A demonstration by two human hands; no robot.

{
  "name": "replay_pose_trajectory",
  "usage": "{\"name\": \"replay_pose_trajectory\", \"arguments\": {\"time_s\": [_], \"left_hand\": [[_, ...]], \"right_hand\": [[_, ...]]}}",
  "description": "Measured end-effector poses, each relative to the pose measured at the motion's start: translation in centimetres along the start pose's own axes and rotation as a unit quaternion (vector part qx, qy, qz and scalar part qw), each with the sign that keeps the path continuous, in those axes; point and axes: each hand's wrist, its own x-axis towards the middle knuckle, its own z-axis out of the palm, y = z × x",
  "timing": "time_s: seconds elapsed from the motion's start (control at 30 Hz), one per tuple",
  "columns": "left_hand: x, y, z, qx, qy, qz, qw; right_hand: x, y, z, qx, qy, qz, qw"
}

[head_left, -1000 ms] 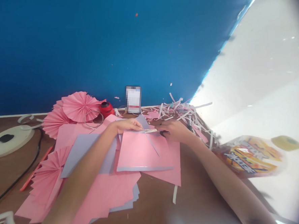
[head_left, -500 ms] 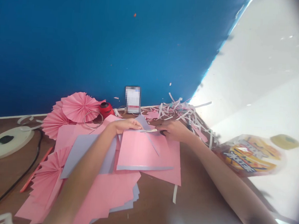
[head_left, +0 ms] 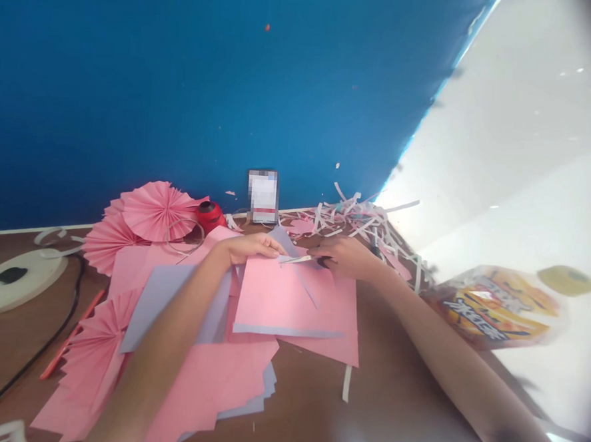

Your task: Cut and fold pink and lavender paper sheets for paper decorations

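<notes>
- Blue wall (head_left: pixel 183 94) above a brown table (head_left: pixel 394 414); blurred lettering on a printed plastic packet (head_left: pixel 495 306), pixelated card (head_left: pixel 263 196) unreadable
- Pink paper sheet (head_left: pixel 280 300), unprinted (lilac sheet (head_left: pixel 170 313) just beside), directly beneath both hands
- Left hand (head_left: pixel 251 248) pinching its top edge
- Right hand (head_left: pixel 346 257) gripping scissors (head_left: pixel 296 260), blades across that edge
</notes>
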Motion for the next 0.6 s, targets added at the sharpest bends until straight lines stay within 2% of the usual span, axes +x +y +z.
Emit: {"name": "replay_pose_trajectory", "arguments": {"time_s": [0.6], "left_hand": [[0.2,-0.1,-0.3,-0.011,0.054,0.026,0.998]], "right_hand": [[-0.2,0.8,-0.3,-0.07,0.028,0.005,0.997]]}}
